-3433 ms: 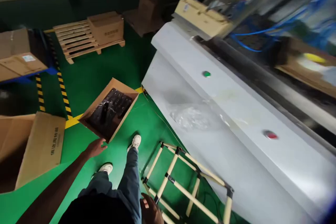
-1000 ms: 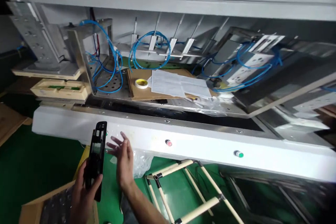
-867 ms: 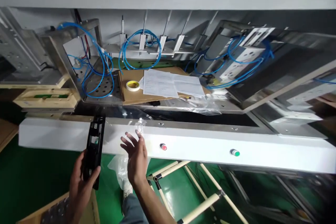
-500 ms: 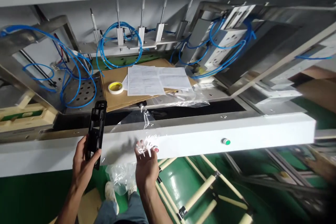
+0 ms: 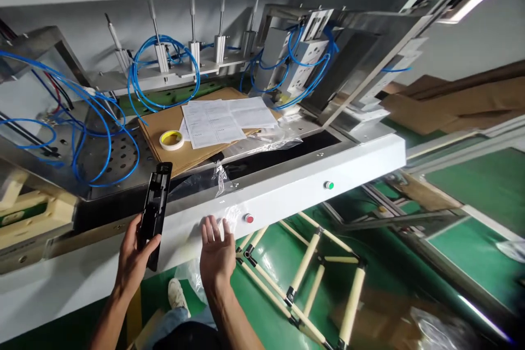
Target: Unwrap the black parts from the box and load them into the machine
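Observation:
My left hand (image 5: 133, 257) is closed around the lower part of a long black plastic part (image 5: 156, 202) with recesses along its face, held upright and slightly tilted. My right hand (image 5: 217, 257) is palm up with its fingers stretched out, in front of the white machine front. It is just left of a red button (image 5: 249, 219). A clear plastic bag (image 5: 221, 178) hangs over the machine's front edge beyond the right fingers. Whether the bag touches those fingers I cannot tell.
Inside the machine lie cardboard sheets (image 5: 153, 128), printed papers (image 5: 213, 126) and a tape roll (image 5: 171, 140). Blue air hoses (image 5: 131, 79) loop around metal cylinders. A green button (image 5: 328, 185) sits further right. A cream tube frame (image 5: 303, 268) stands on the green floor.
My view has turned to the right, so the machine has shifted left and more floor shows. My right fingers, earlier slightly bent at the clear plastic, are straighter. The black part stays in my left hand.

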Tool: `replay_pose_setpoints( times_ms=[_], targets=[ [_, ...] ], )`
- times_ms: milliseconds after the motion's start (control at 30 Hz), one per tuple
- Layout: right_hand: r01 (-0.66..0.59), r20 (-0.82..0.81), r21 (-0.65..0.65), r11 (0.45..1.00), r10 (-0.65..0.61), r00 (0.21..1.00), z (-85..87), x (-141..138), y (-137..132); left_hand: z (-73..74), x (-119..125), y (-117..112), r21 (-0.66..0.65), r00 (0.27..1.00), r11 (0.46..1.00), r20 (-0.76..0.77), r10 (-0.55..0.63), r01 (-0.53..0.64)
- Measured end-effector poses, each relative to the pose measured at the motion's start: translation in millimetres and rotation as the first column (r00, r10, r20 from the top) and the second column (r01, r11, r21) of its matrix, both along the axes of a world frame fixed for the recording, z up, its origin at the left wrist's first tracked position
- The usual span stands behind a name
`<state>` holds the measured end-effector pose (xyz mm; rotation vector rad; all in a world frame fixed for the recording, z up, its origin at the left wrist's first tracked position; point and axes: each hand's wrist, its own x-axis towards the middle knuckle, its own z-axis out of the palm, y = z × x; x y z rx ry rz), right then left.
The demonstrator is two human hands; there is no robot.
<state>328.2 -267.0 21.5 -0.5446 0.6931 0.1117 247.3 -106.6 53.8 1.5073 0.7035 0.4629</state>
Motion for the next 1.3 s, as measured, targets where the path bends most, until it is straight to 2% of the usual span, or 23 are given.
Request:
replay_pose_setpoints(
  times_ms=[167,233,300,367,433,500,533,567,600,633,700,733,767,833,933,1033,1067,1133,1200,1233,1300],
  targets=[
    [-0.103,0.037,-0.189,0.977,0.112,0.993,-19.1,-24.2,11.7,1.0,3.3,24.2,-0.007,0.995,0.995,-0.015,-0.095,0.095],
    [-0.14,0.021,-0.305,0.942,0.153,0.988,-27.2,-31.7,7.7,-0.2,-0.9,31.7,0.002,0.992,0.992,-0.022,-0.127,0.127],
    [-0.139,-0.023,-0.456,0.879,0.145,0.989,-33.6,-37.1,-0.7,-1.7,-7.1,39.6,0.003,0.989,0.989,-0.027,-0.149,0.149],
    [-0.12,-0.077,-0.629,0.768,0.091,0.993,-36.1,-40.7,-11.7,-2.2,-14.5,47.3,-0.003,0.986,0.987,-0.042,-0.16,0.16],
    [-0.068,-0.055,-0.796,0.602,0.039,0.998,-32.0,-42.2,-21.4,-0.4,-22.5,53.3,-0.023,0.984,0.986,-0.053,-0.168,0.167],
    [0.024,0.066,-0.904,0.428,0.083,0.994,-19.0,-41.3,-24.9,4.0,-30.8,56.0,-0.102,0.98,0.976,-0.038,-0.198,0.193],
    [0.073,0.139,-0.931,0.358,0.164,0.977,-9.3,-39.8,-23.3,6.7,-35.0,56.0,-0.182,0.976,0.959,0.005,-0.22,0.217],
    [0.117,0.205,-0.946,0.303,0.278,0.939,2.1,-37.8,-19.4,9.6,-39.1,55.4,-0.285,0.968,0.925,0.072,-0.239,0.25],
    [0.157,0.257,-0.952,0.263,0.408,0.876,14.5,-35.3,-13.2,12.1,-43.1,54.3,-0.4,0.955,0.867,0.151,-0.257,0.297],
    [0.187,0.29,-0.953,0.237,0.543,0.788,27.2,-32.5,-5.1,14.1,-47.1,52.9,-0.507,0.935,0.787,0.232,-0.269,0.352],
    [0.204,0.303,-0.953,0.225,0.758,0.578,50.5,-26.9,15.4,15.0,-54.9,50.2,-0.64,0.895,0.629,0.366,-0.256,0.442],
    [0.179,0.293,-0.956,0.234,0.824,0.485,60.0,-24.9,27.3,13.6,-58.8,49.0,-0.669,0.88,0.575,0.407,-0.247,0.471],
    [0.123,0.272,-0.962,0.242,0.872,0.408,67.7,-23.7,39.8,10.9,-62.7,48.0,-0.68,0.87,0.55,0.436,-0.229,0.486],
    [-0.058,0.207,-0.971,0.233,0.936,0.284,78.6,-25.0,65.5,2.0,-71.1,47.1,-0.671,0.868,0.572,0.464,-0.174,0.473],
    [-0.34,0.127,-0.929,0.145,0.989,0.074,88.1,-34.4,101.6,-16.2,-87.2,50.2,-0.661,0.919,0.682,0.393,-0.042,0.313],
    [-0.468,0.14,-0.88,0.085,0.987,-0.083,95.1,-45.2,132.1,-32.9,-109.2,58.2,-0.627,0.944,0.757,0.326,0.042,0.183],
    [-0.457,0.153,-0.886,0.077,0.979,-0.132,96.9,-48.2,142.0,-37.2,-117.1,61.5,-0.605,0.945,0.782,0.321,0.065,0.152],
    [-0.348,0.163,-0.935,0.065,0.952,-0.258,99.2,-53.1,163.4,-44.3,-131.7,69.4,-0.541,0.954,0.839,0.278,0.109,0.061],
    [-0.13,0.114,-0.989,0.068,0.913,-0.393,99.9,-56.6,189.2,-50.4,-144.0,78.9,-0.445,0.976,0.892,0.152,0.156,-0.074],
    [0.002,0.075,-0.996,0.084,0.898,-0.434,99.9,-57.7,204.3,-53.9,-149.2,83.8,-0.39,0.981,0.912,0.084,0.173,-0.128],
    [0.258,-0.003,-0.957,0.129,0.89,-0.457,100.2,-58.0,239.3,-62.8,-158.8,91.7,-0.301,0.98,0.934,-0.011,0.198,-0.192]
  ],
)
